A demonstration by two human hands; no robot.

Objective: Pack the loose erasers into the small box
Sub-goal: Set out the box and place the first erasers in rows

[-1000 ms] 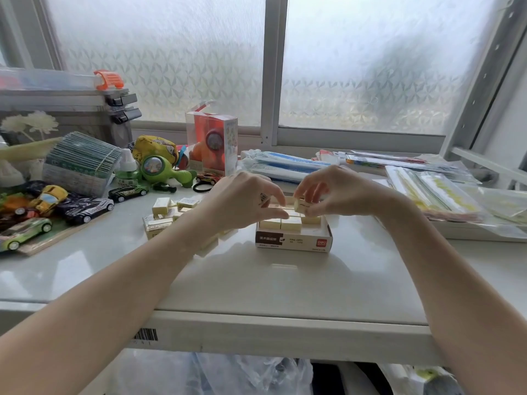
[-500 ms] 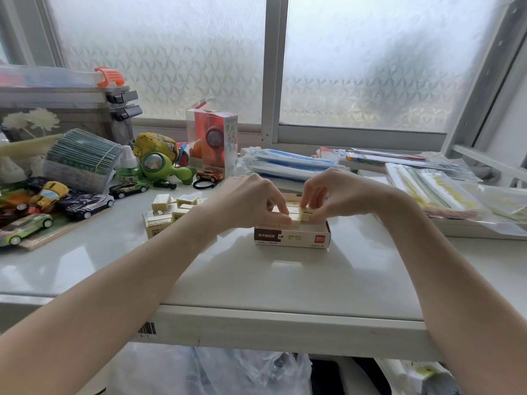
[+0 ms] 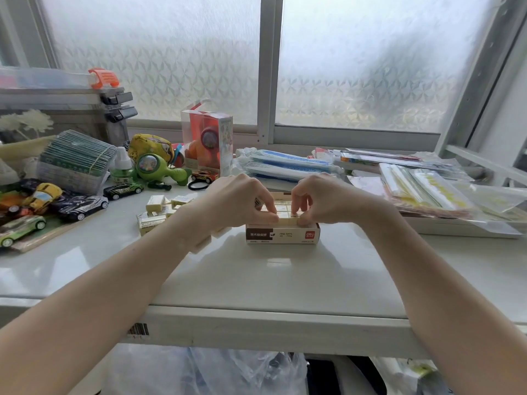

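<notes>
The small box (image 3: 282, 236), cream and brown with a red logo, lies open on the white table (image 3: 271, 277). Several cream erasers (image 3: 283, 214) fill it in rows. My left hand (image 3: 238, 199) hovers over the box's left part, thumb and fingertips curled down onto the front row of erasers. My right hand (image 3: 322, 199) is over the right part, fingertips pinching an eraser at the front row. A pile of loose erasers (image 3: 156, 210) lies to the left of the box, partly hidden by my left forearm.
Toy cars (image 3: 82, 205) and a stack of card packs (image 3: 75, 161) crowd the left side. A green toy (image 3: 154, 168) and an orange boxed toy (image 3: 208, 141) stand behind. Plastic-wrapped stationery (image 3: 413, 189) lies at the right, and a window frame runs along the back.
Both hands have lowered onto the box, bringing the eraser in my right fingers down into the front row. The view has shifted slightly.
</notes>
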